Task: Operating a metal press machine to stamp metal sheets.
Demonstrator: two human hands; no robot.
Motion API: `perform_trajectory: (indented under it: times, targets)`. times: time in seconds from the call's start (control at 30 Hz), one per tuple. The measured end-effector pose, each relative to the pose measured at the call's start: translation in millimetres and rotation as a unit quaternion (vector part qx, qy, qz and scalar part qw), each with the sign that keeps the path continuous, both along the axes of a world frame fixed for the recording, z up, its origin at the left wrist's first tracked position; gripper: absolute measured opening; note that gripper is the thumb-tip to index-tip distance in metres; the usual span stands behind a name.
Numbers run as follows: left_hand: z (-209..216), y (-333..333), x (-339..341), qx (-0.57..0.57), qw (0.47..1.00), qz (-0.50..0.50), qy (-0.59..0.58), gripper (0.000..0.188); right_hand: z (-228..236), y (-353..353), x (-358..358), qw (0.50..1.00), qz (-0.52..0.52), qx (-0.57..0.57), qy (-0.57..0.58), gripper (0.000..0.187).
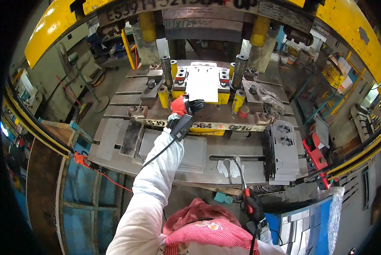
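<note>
A bright, flat metal sheet (202, 83) lies on the die block between the guide posts of a press. My left hand (187, 107), in a red and black glove, is at the sheet's near left edge, its fingers closed on that edge. A black device with a cable is strapped to that wrist. Lower right, my right hand (252, 205), in a black glove, is wrapped round the red handle of a long metal tool (241, 172) with a rounded head. The tool's head is beside small cut metal pieces (228, 168) on the press bed.
Stacked sheets (285, 153) stand at the bed's right, and flat sheets (194, 148) lie left of centre. Knurled guide posts (239, 71) and yellow cylinders (238, 102) flank the die. A grey rag (272, 101) lies right. The yellow press frame (56, 29) arches overhead.
</note>
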State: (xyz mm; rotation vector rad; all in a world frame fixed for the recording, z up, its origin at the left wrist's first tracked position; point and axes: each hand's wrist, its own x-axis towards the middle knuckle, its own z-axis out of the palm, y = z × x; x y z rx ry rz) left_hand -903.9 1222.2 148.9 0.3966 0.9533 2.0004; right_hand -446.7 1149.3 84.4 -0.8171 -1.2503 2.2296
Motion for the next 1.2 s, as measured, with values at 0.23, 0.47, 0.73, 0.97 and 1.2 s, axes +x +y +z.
perform_trajectory:
  times: [0.23, 0.47, 0.73, 0.97, 1.2]
  targets:
    - [-83.7, 30.1, -71.4, 0.008, 0.985, -0.012, 0.173, 0.04, 12.2, 17.9, -26.5, 0.998, 0.055, 0.021, 0.023, 0.055]
    - [29.1, -14.1, 28.9, -0.03, 0.998, -0.046, -0.036, 0.045, -4.0, 2.5, -24.8, 0.999, 0.04, -0.013, 0.031, 0.058]
    - [43.4, -178.9, 86.7, -0.145, 0.963, 0.197, 0.11, 0.033, -16.9, -19.5, -18.4, 1.0, 0.004, -0.013, -0.006, 0.06]
    - [-114.2, -366.4, 14.1, -0.327, 0.59, 0.572, 0.466, 0.054, -16.2, -49.7, -20.5, 0.999, 0.011, -0.026, -0.025, 0.051]
    - [-152.2, -382.0, 3.4, -0.578, 0.492, 0.161, 0.631, 0.059, -39.9, -67.7, -18.9, 0.997, 0.06, -0.043, -0.023, 0.047]
